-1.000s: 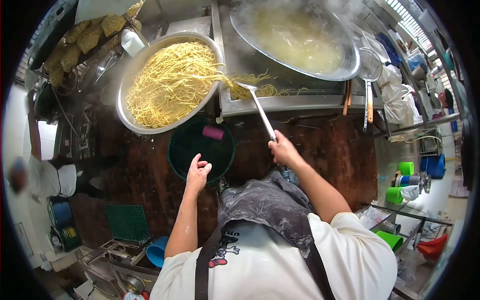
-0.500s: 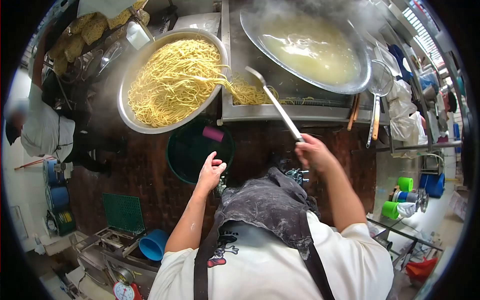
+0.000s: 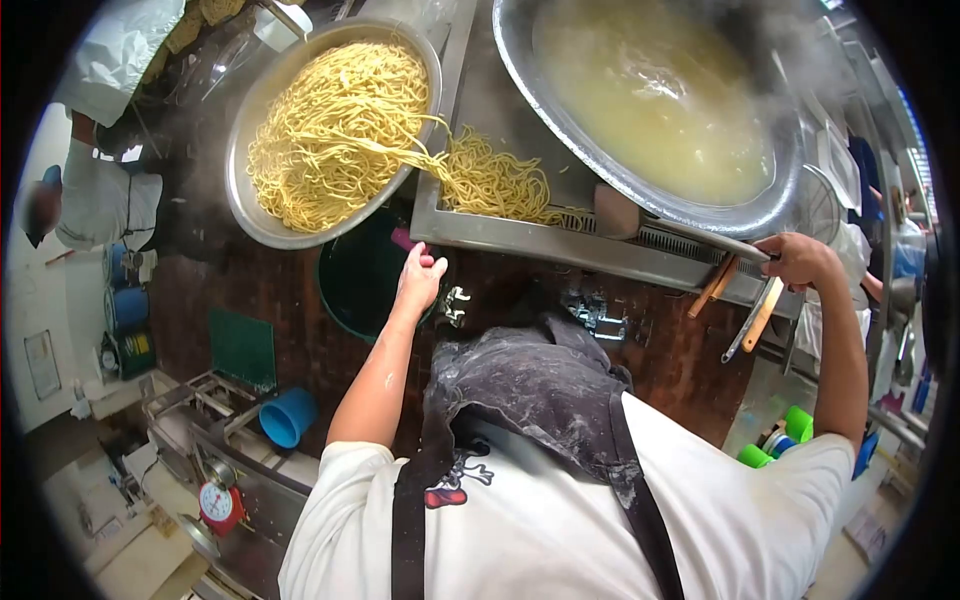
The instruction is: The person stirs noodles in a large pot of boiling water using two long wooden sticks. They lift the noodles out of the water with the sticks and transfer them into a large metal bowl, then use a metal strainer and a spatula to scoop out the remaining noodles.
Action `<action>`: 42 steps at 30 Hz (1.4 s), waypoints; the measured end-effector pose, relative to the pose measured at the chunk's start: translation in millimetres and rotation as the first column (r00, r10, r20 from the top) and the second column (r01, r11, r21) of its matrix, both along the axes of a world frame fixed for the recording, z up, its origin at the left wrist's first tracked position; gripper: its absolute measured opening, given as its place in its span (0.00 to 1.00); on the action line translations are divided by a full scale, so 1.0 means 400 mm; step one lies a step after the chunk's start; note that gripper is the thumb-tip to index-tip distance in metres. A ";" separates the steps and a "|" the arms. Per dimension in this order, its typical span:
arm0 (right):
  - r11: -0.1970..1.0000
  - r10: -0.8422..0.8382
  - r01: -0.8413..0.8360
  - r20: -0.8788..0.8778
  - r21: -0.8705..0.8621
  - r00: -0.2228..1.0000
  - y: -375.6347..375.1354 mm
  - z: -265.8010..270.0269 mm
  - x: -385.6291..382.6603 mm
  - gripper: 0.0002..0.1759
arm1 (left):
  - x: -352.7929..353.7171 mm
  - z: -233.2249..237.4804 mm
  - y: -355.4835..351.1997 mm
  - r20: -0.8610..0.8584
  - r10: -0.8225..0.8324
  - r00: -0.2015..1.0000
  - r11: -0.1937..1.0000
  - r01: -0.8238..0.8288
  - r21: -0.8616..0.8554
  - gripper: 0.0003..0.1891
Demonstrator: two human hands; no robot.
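Observation:
My right hand [image 3: 802, 261] is closed round the handle of a metal scraper [image 3: 618, 212], whose flat blade rests on the steel counter beside the wok. Left of the blade, loose yellow noodles [image 3: 495, 180] lie on the counter. A strand of them joins the noodles [image 3: 335, 130] heaped in a large metal bowl [image 3: 237, 180]. My left hand [image 3: 418, 278] is in the air near the counter's front corner, with some fingers curled and nothing visible in them. The big wok [image 3: 600, 160] holds steaming cloudy liquid.
A dark green tub [image 3: 345, 290] stands below the bowl. Wooden handles [image 3: 714, 288] and a knife-like tool [image 3: 752, 320] hang at the counter's front right. A person [image 3: 110, 200] is at the far left. A blue bucket [image 3: 288, 417] and red scale [image 3: 221, 503] are lower left.
My right hand has moved right and up with the scraper, and its blade has gone from mid-air to the counter. My left hand is slightly higher. The view has shifted towards the counter.

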State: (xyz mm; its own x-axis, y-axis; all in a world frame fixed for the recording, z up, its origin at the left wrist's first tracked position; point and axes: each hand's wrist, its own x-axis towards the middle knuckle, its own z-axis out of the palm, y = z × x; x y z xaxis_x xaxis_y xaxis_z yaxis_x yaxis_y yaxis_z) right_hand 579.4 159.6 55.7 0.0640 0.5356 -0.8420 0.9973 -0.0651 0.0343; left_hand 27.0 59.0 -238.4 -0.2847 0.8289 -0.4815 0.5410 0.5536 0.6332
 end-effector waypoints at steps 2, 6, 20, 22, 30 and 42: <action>0.994 0.065 -0.066 -0.016 -0.083 0.998 0.043 -0.073 0.028 0.25 | 0.019 -0.060 0.028 -0.028 0.023 0.999 0.995 -0.020 0.101 0.38; 0.990 0.139 -0.142 -0.137 -0.014 0.981 0.069 -0.208 -0.049 0.28 | 0.062 -0.088 0.093 -0.245 0.060 0.968 0.981 -0.012 0.194 0.39; 0.865 0.330 -0.117 -0.377 0.488 0.865 -0.037 -0.602 -0.250 0.29 | 0.062 -0.219 0.246 -0.656 -0.184 0.732 0.899 0.395 0.189 0.40; 0.875 0.305 -0.087 -0.403 0.477 0.863 -0.062 -0.611 -0.248 0.30 | 0.065 -0.244 0.253 -0.657 -0.210 0.724 0.872 0.443 0.209 0.40; 0.917 0.096 0.143 -0.554 0.373 0.827 -0.090 -0.404 -0.281 0.28 | 0.073 -0.162 0.345 -0.577 -0.218 0.787 0.700 0.538 0.470 0.34; 0.488 0.303 0.112 -0.289 0.866 0.908 -0.025 -0.242 -0.583 0.18 | -0.127 0.091 0.327 -0.436 0.083 0.896 0.614 0.298 0.731 0.39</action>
